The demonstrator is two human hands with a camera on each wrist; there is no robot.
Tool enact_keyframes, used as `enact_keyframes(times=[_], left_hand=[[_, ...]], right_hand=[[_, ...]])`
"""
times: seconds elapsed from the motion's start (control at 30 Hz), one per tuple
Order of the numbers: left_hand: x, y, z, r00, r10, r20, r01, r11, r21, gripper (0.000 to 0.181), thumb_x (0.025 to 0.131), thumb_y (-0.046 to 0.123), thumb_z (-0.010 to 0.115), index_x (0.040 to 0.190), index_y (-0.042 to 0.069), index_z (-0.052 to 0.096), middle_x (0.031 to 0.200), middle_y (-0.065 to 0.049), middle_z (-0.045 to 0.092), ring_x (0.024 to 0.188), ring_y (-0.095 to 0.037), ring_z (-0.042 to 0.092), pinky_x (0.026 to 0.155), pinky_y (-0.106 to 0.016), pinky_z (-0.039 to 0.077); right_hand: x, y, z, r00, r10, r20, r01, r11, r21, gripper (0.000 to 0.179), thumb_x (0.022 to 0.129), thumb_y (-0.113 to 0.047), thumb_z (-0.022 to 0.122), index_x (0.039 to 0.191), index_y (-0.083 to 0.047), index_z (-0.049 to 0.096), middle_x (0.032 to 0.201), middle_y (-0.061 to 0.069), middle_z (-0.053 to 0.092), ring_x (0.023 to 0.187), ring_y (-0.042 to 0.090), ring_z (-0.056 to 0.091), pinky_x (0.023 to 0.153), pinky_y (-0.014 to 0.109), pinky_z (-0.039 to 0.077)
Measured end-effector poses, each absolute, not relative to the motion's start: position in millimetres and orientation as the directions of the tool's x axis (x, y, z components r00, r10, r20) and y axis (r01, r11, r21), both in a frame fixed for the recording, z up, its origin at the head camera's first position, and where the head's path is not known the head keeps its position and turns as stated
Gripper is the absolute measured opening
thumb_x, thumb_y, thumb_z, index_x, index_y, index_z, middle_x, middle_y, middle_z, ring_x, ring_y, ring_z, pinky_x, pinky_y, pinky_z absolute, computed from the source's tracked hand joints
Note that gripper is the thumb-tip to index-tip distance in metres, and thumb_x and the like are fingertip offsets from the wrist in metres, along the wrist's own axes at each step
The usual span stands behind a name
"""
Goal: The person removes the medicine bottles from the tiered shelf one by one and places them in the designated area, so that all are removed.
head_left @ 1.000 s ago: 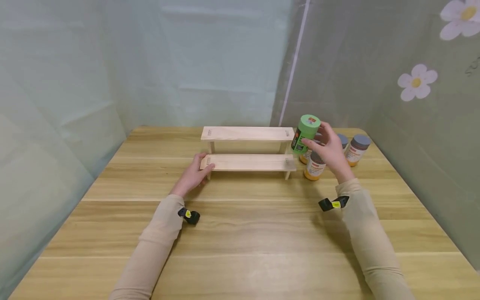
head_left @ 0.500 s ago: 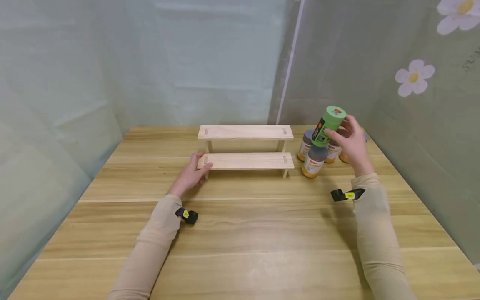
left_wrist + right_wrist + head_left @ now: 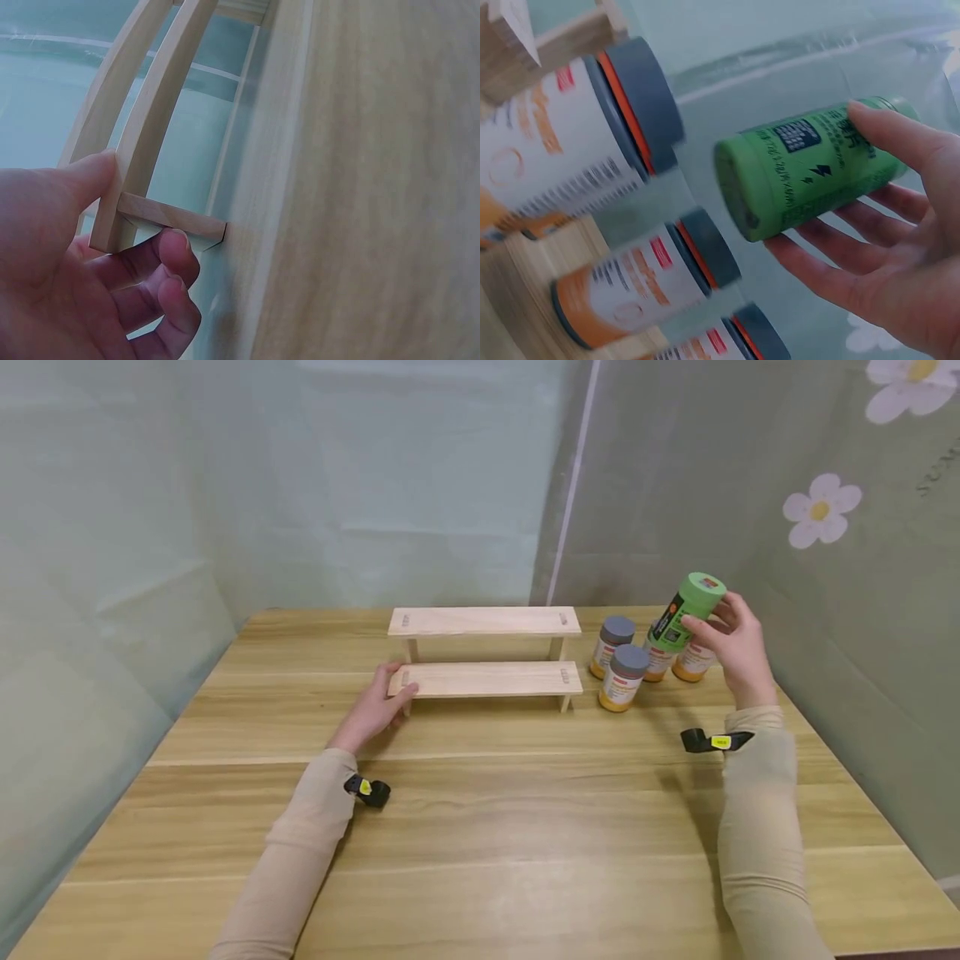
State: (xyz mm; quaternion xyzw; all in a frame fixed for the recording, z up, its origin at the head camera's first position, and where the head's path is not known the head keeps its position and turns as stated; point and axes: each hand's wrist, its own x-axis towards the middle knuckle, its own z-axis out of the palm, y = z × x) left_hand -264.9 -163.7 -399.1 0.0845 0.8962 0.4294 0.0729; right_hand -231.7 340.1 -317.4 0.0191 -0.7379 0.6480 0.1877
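Observation:
A green canister (image 3: pixel 686 610) with a black label tilts in the air above the jars, gripped by my right hand (image 3: pixel 738 643) between thumb and fingers. In the right wrist view the canister (image 3: pixel 802 169) hangs clear of the grey-lidded jars (image 3: pixel 634 281). My left hand (image 3: pixel 373 710) pinches the left end of the lower step of a two-tier wooden rack (image 3: pixel 487 679). In the left wrist view the thumb presses the step's edge, with curled fingers (image 3: pixel 176 255) under it by the leg.
Several white and orange jars with grey lids, one nearest (image 3: pixel 624 678), stand right of the rack on the wooden table (image 3: pixel 480 827). Pale curtains (image 3: pixel 375 485) hang behind the table.
My right hand has carried the green canister rightward, away from the rack and across over the jars. The left hand keeps its hold on the rack. The view has shifted slightly.

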Motion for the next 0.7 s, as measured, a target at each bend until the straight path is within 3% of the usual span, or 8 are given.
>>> enact_keyframes(times=[0.3, 0.57, 0.7], left_hand=[[-261.9, -167.0, -398.4, -0.975, 0.213, -0.064, 0.082, 0.610, 0.788, 0.071, 0.100, 0.044, 0.047, 0.154, 0.012, 0.014, 0.077, -0.011, 0.057, 0.061, -0.019, 0.053, 0.057, -0.029, 0.046], [-262.6, -165.0, -397.4, -0.974, 0.215, -0.072, 0.080, 0.620, 0.781, 0.071, 0.101, 0.045, 0.045, 0.154, 0.012, 0.012, 0.075, -0.011, 0.057, 0.061, -0.019, 0.053, 0.058, -0.030, 0.046], [-262.8, -162.8, -396.8, -0.974, 0.217, -0.068, 0.081, 0.612, 0.786, 0.070, 0.101, 0.044, 0.046, 0.154, 0.012, 0.013, 0.076, -0.012, 0.057, 0.060, -0.019, 0.053, 0.057, -0.029, 0.046]], right_hand=[[-234.0, 357.5, -332.0, -0.964, 0.081, 0.252, -0.234, 0.181, -0.955, 0.052, 0.089, -0.007, 0.069, 0.134, -0.023, 0.049, 0.113, -0.015, 0.058, 0.098, -0.002, 0.060, 0.073, 0.014, 0.053], [-230.3, 368.4, -338.7, -0.984, -0.004, 0.181, -0.166, 0.418, -0.893, 0.060, 0.091, -0.013, 0.067, 0.143, -0.024, 0.039, 0.114, -0.025, 0.055, 0.103, -0.007, 0.055, 0.080, 0.011, 0.047], [-226.9, 374.5, -341.0, -0.985, -0.043, 0.169, -0.169, 0.450, -0.877, 0.058, 0.091, -0.013, 0.068, 0.141, -0.026, 0.041, 0.115, -0.027, 0.056, 0.105, -0.006, 0.056, 0.082, 0.011, 0.046]])
